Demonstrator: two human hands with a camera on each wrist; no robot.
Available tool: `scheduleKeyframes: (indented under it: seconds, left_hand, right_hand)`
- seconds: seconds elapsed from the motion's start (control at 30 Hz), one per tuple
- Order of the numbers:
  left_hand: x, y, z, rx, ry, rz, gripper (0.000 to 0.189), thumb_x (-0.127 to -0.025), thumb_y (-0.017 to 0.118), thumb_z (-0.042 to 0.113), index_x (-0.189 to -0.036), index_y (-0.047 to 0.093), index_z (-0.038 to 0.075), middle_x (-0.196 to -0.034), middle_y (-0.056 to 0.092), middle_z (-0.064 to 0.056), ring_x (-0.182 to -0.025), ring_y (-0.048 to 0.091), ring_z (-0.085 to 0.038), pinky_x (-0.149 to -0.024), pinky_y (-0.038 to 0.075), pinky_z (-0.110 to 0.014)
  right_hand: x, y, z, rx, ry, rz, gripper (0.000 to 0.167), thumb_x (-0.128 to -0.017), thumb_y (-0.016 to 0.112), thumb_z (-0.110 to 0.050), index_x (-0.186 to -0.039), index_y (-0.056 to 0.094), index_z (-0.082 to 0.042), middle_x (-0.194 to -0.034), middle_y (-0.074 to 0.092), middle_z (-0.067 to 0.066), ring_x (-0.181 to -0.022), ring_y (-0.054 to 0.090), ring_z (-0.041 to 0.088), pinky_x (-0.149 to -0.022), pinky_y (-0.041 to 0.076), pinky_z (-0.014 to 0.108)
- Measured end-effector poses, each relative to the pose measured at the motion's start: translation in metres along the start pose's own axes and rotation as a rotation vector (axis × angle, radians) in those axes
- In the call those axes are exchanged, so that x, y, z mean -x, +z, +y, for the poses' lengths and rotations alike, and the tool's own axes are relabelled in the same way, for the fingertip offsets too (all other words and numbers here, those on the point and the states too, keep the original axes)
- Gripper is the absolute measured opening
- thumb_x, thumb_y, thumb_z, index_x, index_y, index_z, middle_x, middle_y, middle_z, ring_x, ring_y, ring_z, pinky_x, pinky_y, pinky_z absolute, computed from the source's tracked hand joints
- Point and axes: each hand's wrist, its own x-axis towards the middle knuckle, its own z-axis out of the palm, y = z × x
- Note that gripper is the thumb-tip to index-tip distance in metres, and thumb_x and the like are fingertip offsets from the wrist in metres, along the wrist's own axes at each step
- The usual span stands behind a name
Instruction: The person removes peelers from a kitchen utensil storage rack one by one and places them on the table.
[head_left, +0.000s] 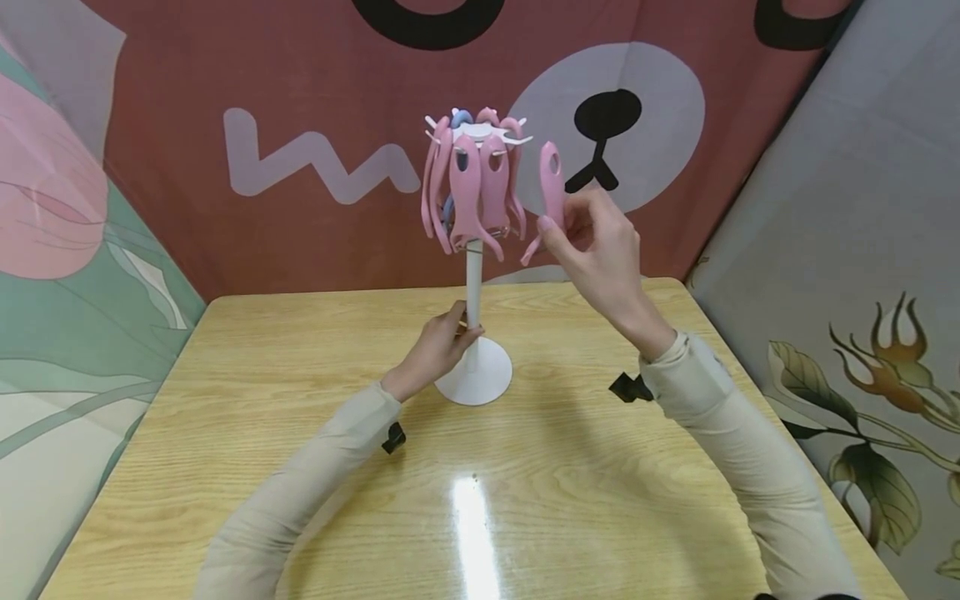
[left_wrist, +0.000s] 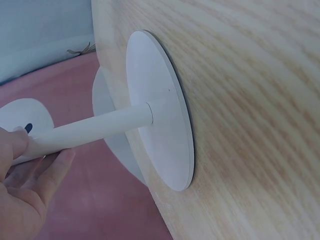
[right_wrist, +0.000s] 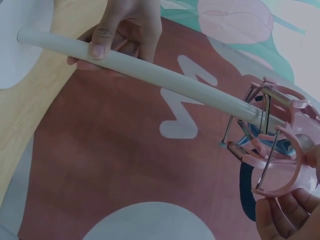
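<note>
A white rack stands upright on the table, its pole [head_left: 474, 283] rising from a round base [head_left: 480, 385] to a ring of prongs [head_left: 480, 131]. Several pink peelers [head_left: 466, 187] hang from the prongs by their handle holes, with a blue one [head_left: 461, 118] partly hidden among them. Low on the pole, my left hand [head_left: 435, 350] grips it between thumb and fingers. My right hand [head_left: 600, 246] pinches a pink peeler [head_left: 552, 179] just right of the rack, handle hole upward. In the right wrist view, the metal blade of this held peeler [right_wrist: 300, 170] shows near the hanging ones.
The rack stands toward the back of a wooden table [head_left: 300, 375]. Behind it hangs a reddish cloth [head_left: 315, 242] with a printed cartoon face, and a flowered cloth [head_left: 825, 292] hangs at the right. Black wrist mounts [head_left: 630, 387] sit by the sleeves.
</note>
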Motion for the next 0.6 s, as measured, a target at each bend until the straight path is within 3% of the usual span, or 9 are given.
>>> scheduleKeyframes:
  seconds: [0.27, 0.6]
  left_hand:
    - [-0.001, 0.000, 0.000, 0.000, -0.004, -0.006, 0.027, -0.102, 0.057, 0.016, -0.120, 0.049, -0.002, -0.103, 0.067, -0.016, -0.095, 0.070, -0.027, -0.078, 0.058, -0.034]
    - [-0.001, -0.001, 0.000, 0.002, -0.001, -0.008, 0.026, -0.101, 0.057, 0.016, -0.119, 0.049, -0.002, -0.103, 0.066, -0.016, -0.094, 0.069, -0.027, -0.077, 0.058, -0.035]
  right_hand:
    - [0.005, 0.000, 0.003, 0.051, 0.047, -0.009, 0.025, -0.094, 0.068, -0.023, -0.103, 0.060, -0.001, -0.088, 0.058, 0.007, -0.071, 0.055, 0.010, -0.062, 0.045, 0.023]
    - [0.011, 0.000, 0.007, 0.132, 0.103, -0.043, 0.027, -0.092, 0.070, -0.028, -0.097, 0.059, -0.004, -0.083, 0.058, 0.006, -0.071, 0.055, 0.016, -0.065, 0.043, 0.030]
